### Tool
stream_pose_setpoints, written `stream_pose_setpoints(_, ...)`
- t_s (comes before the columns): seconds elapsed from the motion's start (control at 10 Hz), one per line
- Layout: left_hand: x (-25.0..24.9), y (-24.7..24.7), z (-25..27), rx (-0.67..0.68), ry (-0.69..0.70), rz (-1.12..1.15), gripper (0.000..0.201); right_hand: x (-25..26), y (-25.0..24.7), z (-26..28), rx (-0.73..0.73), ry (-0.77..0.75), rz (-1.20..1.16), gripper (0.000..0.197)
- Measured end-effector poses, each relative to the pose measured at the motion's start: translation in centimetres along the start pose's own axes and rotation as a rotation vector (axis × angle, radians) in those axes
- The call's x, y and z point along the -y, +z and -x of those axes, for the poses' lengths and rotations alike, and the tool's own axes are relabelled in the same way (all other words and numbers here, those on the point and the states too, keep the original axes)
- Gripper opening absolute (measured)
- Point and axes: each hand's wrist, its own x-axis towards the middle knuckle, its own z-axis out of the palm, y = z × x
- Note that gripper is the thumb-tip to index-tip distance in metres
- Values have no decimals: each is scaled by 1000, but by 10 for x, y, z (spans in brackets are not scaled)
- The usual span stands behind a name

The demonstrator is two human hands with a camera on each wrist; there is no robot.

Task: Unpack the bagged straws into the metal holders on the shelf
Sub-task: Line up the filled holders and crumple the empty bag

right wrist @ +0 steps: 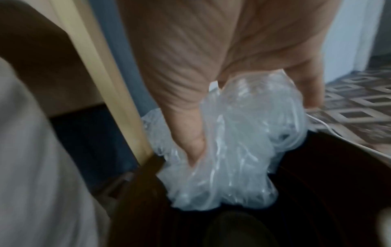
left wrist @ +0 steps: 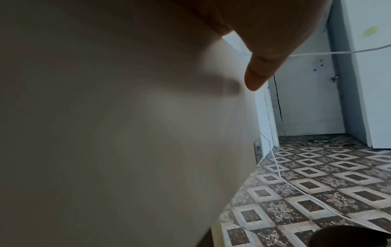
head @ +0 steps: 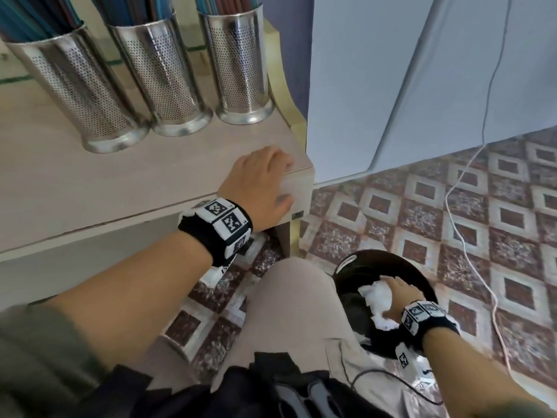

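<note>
Three perforated metal holders stand in a row on the pale wooden shelf. Blue and dark red straws rise out of them and past the frame's top. My left hand rests on the shelf's front right corner, fingers on top; the thumb lies straight against the front face. It holds nothing. Low at the right, my right hand grips a crumpled clear plastic bag just inside the mouth of a black bin. No straws show in the bag.
The bin stands on the patterned tile floor beside my knee. A thin white cable trails across the floor to its right. A white panel rises right of the shelf's end.
</note>
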Motion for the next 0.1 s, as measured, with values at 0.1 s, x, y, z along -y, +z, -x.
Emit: stream_pose_setpoints(0.1,0,0,0,1,-1,-18,56,-15,28,-17,81,118,43,108)
